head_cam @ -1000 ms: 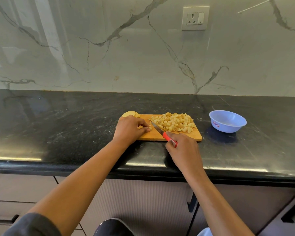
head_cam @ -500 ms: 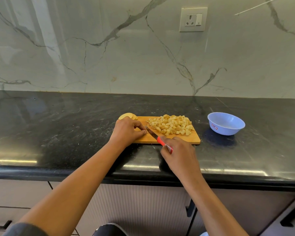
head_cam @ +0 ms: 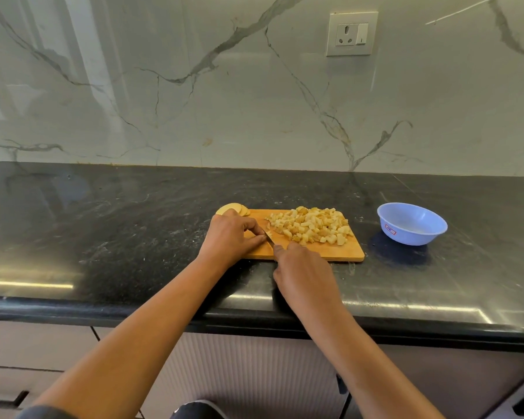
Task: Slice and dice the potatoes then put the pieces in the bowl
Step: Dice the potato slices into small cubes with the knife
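Flanking board (head_cam: 330,252), knife (head_cam: 270,237): slices (head_cam: 233,208); bowl (head_cam: 412,225).

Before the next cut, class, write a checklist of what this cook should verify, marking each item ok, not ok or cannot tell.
1. Right hand grips knife: ok.
2. Left hand fingertips clear of blade: cannot tell, they sit right beside it.
3. Cutting board flat on counter: ok.
4. Diced potato piled clear of the cut: ok.
5. Bowl upright, right of the board: ok.
6. All potato diced: not ok, slices remain.
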`<state>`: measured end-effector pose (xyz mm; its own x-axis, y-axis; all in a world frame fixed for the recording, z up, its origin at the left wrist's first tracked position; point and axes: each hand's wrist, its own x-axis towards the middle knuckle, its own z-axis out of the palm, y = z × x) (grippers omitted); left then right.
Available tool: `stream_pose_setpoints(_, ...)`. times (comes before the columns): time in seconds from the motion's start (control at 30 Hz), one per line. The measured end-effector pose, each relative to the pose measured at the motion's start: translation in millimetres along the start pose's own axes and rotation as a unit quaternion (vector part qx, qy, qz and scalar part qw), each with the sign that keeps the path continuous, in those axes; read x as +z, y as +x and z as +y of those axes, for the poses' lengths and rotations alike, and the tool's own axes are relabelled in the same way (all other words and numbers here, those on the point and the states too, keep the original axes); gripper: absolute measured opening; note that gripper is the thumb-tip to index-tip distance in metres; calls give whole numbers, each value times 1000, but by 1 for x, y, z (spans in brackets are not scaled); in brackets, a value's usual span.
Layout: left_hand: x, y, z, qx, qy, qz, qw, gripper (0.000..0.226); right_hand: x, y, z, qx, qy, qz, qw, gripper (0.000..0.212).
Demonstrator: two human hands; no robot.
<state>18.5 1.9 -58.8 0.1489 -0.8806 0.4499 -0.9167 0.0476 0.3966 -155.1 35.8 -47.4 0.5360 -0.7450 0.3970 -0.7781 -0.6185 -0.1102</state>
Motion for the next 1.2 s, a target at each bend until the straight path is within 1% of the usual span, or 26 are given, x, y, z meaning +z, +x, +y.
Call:
stream_pose_setpoints(0.07, -1, -3, 2, 4, 10, 8, 1000, 9, -2, -7, 3, -1, -4, -9, 1000, 42)
stream_pose_setpoints(0.17, -5, -5, 5, 14, 19, 10, 1000, 11, 4, -21, 14, -5, -31, 12, 999, 50)
stream_pose_setpoints(0.23, -6, -5, 4, 9, 1, 0, 1000, 13, 11, -26, 22, -2, -55, 25, 998, 57)
stream_pose_setpoints(0.3, -6, -5, 2, 1, -26, -13, 1000, 16, 14, -20, 31, -26, -83, 57, 995, 63)
stream_pose_setpoints(0.4, -8, -5, 2, -15, -57, -35, 998, 20, 10, -9, 45, -51, -93, 90, 990, 59)
stream_pose_setpoints(0.47, -9, -6, 4, -12, -73, -47, 996, 21, 8, -6, 52, -41, -87, 111, 989, 55)
stream_pose_setpoints(0.57, -8, -1, 6, -6, -70, -59, 996, 20, 10, -7, 56, -21, -39, 147, 988, 47)
stream_pose_setpoints(0.7, -4, 12, 7, 6, -39, -56, 998, 21, 12, -8, 58, 2, 6, 175, 984, 44)
stream_pose_setpoints(0.8, 2, 24, 13, 23, -2, -44, 999, 23, 13, -8, 59, 27, 26, 175, 984, 43)
stream_pose_setpoints(0.87, 5, 30, 19, 39, 48, -23, 998, 25, 13, -7, 60, 42, 35, 175, 983, 42)
stream_pose_setpoints(0.93, 5, 31, 20, 34, 68, -1, 997, 24, 13, -7, 60, 55, 43, 174, 982, 41)
stream_pose_setpoints(1.07, 5, 27, 10, 12, 0, 26, 1000, 17, 13, -8, 61, 61, 49, 175, 982, 40)
stream_pose_setpoints(1.13, 4, 24, 5, 12, -42, 20, 999, 14, 13, -8, 62, 62, 48, 176, 981, 40)
stream_pose_setpoints(1.2, 2, 21, 5, 13, -57, 17, 998, 16, 13, -8, 62, 64, 48, 170, 982, 40)
